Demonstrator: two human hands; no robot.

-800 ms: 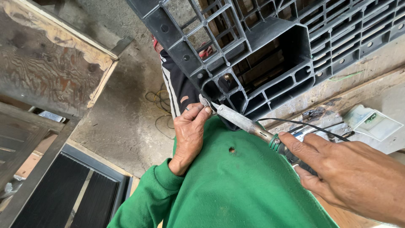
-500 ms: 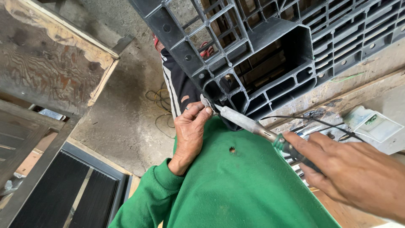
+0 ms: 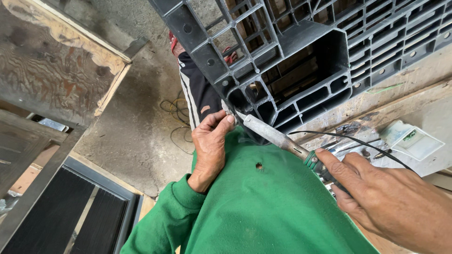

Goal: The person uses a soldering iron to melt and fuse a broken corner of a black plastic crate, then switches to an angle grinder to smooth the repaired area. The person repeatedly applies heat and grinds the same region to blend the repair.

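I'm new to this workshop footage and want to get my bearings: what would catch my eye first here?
First, the dark grey plastic pallet filling the top of the view, its grid of ribs tilted toward the person. Below it, the right hand holds a soldering iron with its tip at the pallet's lower corner, where the left hand pinches beside it. A bright green sweatshirt fills the bottom centre.

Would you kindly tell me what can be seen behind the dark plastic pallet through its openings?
Through the pallet grid, wooden planks and something red show. The ribs hide the rest.
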